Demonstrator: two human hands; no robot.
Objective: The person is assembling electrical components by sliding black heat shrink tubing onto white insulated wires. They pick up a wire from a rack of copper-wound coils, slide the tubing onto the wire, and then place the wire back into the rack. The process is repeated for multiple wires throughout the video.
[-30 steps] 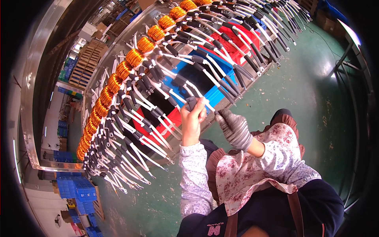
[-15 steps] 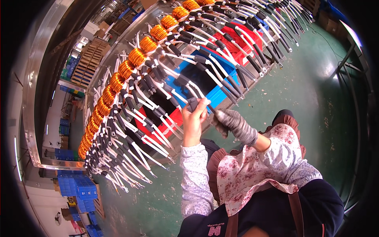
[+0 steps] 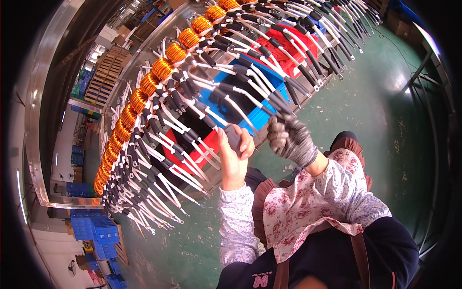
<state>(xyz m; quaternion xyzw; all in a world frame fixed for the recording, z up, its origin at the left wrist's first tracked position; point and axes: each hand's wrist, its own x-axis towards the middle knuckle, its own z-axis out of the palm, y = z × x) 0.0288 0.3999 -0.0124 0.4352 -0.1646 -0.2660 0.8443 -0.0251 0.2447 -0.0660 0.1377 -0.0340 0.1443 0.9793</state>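
My bare left hand [image 3: 233, 166] is closed around a few short dark grey pieces of tubing [image 3: 233, 138], which lie between the fingers and the palm. To its right my right hand [image 3: 292, 142], in a grey knitted glove, has its fingers wrapped round the black-sleeved end of a cable [image 3: 276, 102]. That cable's tip is hidden in the glove. Beyond both hands runs a long row of copper-wound ring coils [image 3: 162, 69]. White leads with black sleeves and metal lugs hang from the coils toward me.
Under the leads stand a blue bin [image 3: 264, 118], a near red bin [image 3: 208, 144] and a farther red bin [image 3: 301, 53]. A metal frame [image 3: 36, 115] rises at the left, with blue crates [image 3: 94, 226] behind it. Green floor [image 3: 380, 115] lies to the right.
My right hand has moved up and right, away from the left, and now grips a cable end. My left hand has dropped slightly, keeping the grey tubing.
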